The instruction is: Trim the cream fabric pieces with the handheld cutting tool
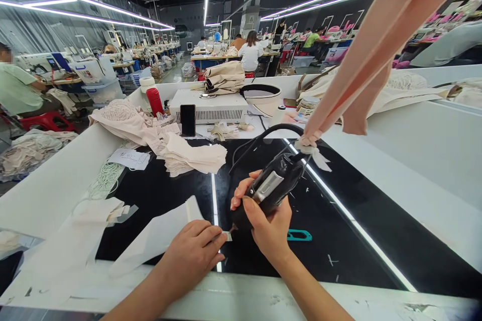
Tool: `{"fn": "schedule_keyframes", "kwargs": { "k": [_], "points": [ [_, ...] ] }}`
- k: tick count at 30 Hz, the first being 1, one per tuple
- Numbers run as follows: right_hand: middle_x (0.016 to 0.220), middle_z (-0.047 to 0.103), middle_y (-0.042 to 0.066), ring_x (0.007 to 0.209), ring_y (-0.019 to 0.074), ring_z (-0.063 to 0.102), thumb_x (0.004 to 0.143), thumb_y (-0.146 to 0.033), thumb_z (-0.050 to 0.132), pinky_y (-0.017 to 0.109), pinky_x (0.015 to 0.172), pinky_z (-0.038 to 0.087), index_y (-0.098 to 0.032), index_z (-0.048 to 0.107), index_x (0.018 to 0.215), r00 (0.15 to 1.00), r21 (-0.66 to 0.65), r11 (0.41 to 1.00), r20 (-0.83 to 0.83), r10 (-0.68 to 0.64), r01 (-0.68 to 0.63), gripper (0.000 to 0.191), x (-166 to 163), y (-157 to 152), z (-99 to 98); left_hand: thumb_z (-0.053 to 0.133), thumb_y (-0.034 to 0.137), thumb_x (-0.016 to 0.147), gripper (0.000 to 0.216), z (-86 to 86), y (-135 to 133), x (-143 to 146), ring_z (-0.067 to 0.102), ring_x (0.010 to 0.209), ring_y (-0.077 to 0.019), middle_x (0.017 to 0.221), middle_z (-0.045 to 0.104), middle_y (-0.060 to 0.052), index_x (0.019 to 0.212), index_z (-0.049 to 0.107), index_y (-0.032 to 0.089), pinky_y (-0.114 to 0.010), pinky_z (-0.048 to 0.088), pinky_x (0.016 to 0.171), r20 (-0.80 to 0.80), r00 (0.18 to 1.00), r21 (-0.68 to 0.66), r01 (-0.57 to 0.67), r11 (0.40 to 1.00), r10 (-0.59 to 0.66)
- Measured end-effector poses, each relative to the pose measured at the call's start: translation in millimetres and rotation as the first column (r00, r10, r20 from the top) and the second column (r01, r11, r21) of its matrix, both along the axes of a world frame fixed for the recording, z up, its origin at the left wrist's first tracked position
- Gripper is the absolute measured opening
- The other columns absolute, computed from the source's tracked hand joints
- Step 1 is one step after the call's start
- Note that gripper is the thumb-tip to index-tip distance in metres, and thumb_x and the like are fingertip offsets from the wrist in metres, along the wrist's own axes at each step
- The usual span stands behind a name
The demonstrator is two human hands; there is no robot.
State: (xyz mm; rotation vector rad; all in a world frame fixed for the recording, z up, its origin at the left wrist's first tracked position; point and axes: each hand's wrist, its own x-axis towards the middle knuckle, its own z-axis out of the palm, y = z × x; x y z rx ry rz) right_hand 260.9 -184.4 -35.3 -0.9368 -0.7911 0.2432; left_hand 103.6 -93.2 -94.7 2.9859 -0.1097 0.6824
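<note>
My right hand (270, 228) is wrapped round a black corded hand tool (279, 183) with a silver plate on its side. The tool leans down to the left, its narrow tip close to a small pale fabric strip (228, 235). Pressed together, the fingers of my left hand (194, 248) pin that strip to the black glossy work surface (320, 256). A larger white fabric piece (160, 233) runs out from beneath my left hand. Pink fabric bands (357, 55) hang from above and are knotted at the tool's cord end. A teal handle-like piece (300, 235) lies beside my right wrist.
Layered cream fabric pieces (190, 155), a paper label (130, 158) and pale green cord (107, 180) lie to the left. Behind stand a white vented box (211, 108), a phone (188, 120) and a red bottle (154, 102). Co-workers sit at sewing stations beyond.
</note>
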Motion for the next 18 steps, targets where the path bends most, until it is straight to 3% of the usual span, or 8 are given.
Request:
{"fn": "schedule_keyframes", "kwargs": {
  "k": [13,18],
  "points": [
    [0.079,0.067,-0.005,0.059,0.0108,0.064,0.087,-0.035,0.081,0.024,0.057,0.058,-0.029,0.062,0.111,0.998,0.006,0.999,-0.039,0.039,-0.039,0.032,-3.5,-8.5,0.2,0.066,0.026,0.101,0.029,1.0,-0.9,2.0,0.068,0.103,-0.0255,0.113,0.072,-0.009,0.126,0.062,0.013,-0.040,0.061,0.090,-0.006,1.000,0.006,0.010,1.000,-0.010],
    [0.080,0.067,-0.004,0.059,0.0113,0.064,0.087,-0.035,0.081,0.025,0.056,0.057,-0.028,0.062,0.111,0.999,-0.015,1.000,-0.028,0.026,-0.026,0.032,-3.5,-10.7,-0.7,0.052,0.025,0.108,0.023,1.3,3.5,-1.9,0.069,0.106,-0.0246,0.116,0.072,-0.009,0.124,0.063,0.013,-0.042,0.060,0.097,0.034,0.999,-0.035,0.027,0.999,-0.026]
  ]
}}
